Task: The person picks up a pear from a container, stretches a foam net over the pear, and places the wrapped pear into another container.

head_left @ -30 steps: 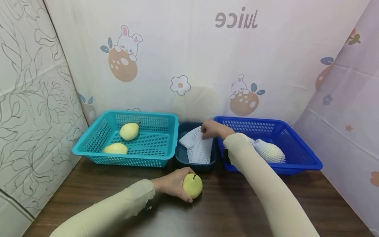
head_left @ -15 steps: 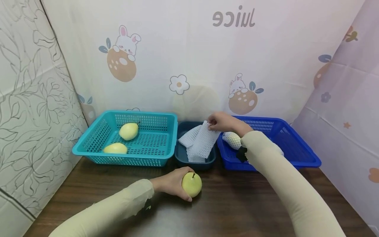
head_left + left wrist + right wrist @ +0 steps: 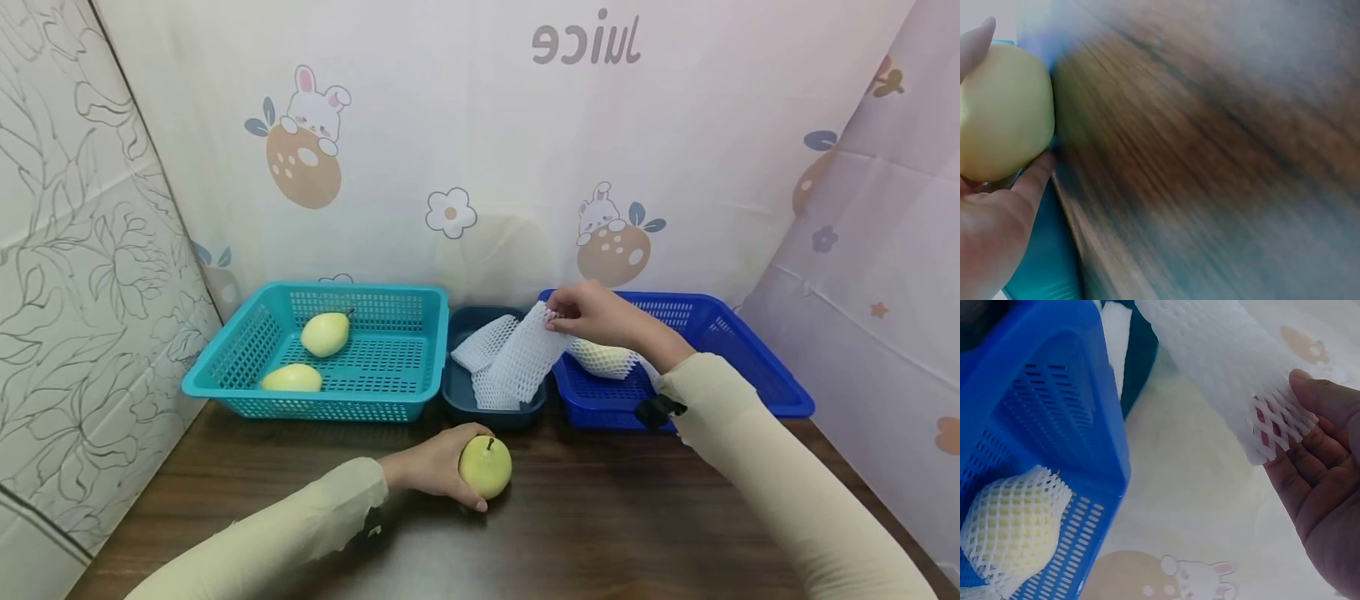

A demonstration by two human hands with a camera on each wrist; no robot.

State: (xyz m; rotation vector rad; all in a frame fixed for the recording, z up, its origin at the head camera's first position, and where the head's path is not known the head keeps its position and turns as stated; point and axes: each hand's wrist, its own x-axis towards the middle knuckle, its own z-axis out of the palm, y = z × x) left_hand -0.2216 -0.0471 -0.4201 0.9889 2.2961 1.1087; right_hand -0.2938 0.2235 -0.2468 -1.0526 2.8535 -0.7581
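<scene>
On the dark wooden table my left hand point(image 3: 438, 465) grips a yellow-green pear point(image 3: 486, 468) from its left side, stem up. In the left wrist view the same pear point(image 3: 1007, 115) lies between thumb and fingers. My right hand point(image 3: 600, 315) pinches the upper end of a white foam fruit net point(image 3: 528, 354) over the dark blue small basket point(image 3: 457, 396). Seen from the right wrist, the net point(image 3: 1210, 356) hangs flat from thumb and fingertips. More foam nets point(image 3: 483, 343) lie in the small basket below.
A teal basket point(image 3: 330, 400) at the left holds two bare pears point(image 3: 326, 334). At the right, a blue basket point(image 3: 765, 400) holds net-wrapped pears point(image 3: 1013, 525), partly hidden by my right arm. A printed curtain point(image 3: 450, 125) hangs behind.
My right hand has pinched a foam net and lifted its upper end, drawing it up and to the right. The left hand keeps its grip on the pear.
</scene>
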